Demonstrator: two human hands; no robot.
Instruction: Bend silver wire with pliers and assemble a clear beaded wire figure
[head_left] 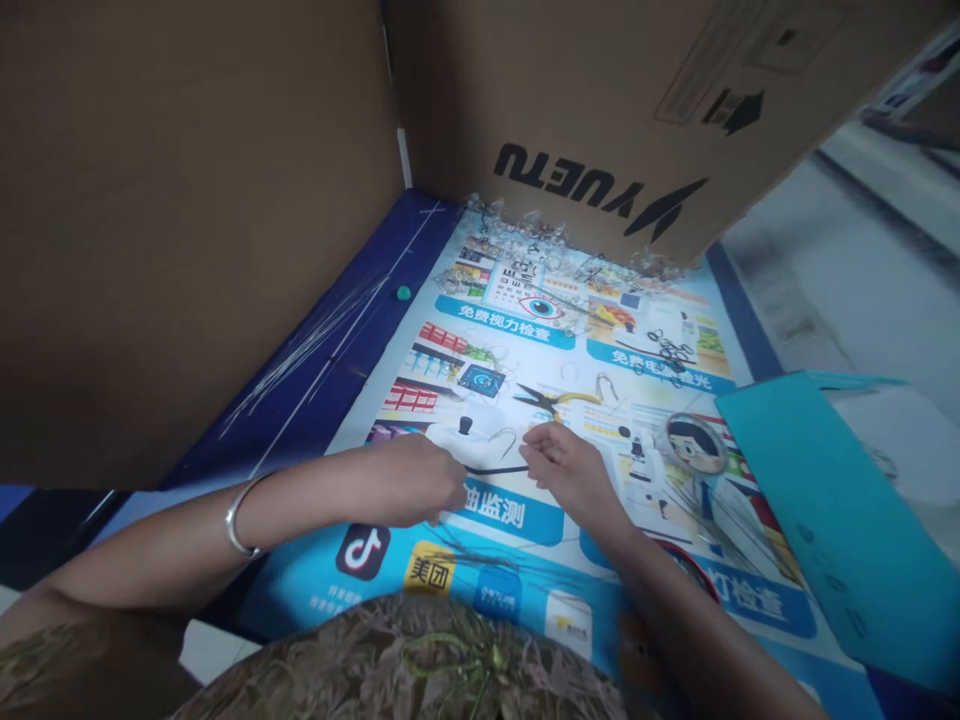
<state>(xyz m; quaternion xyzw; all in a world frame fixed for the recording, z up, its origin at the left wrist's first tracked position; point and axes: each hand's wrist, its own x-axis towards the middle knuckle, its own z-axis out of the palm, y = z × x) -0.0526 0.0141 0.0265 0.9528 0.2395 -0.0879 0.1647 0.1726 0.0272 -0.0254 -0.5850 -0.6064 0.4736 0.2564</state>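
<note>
At far left I see thin wires (300,345) lying on the blue mat. My left hand (416,480) (bangle (238,518) on its wrist) is closed, pinching one end of a dark thin strip (495,469); my right hand (566,470) pinches the other end. Yellow-handled pliers (559,400) lie just beyond on the printed poster (525,520), a teal folder (840,500) at right.

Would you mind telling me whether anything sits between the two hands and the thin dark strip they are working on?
Nothing visible does: the left hand and right hand each pinch an end of the thin dark strip directly.
</note>
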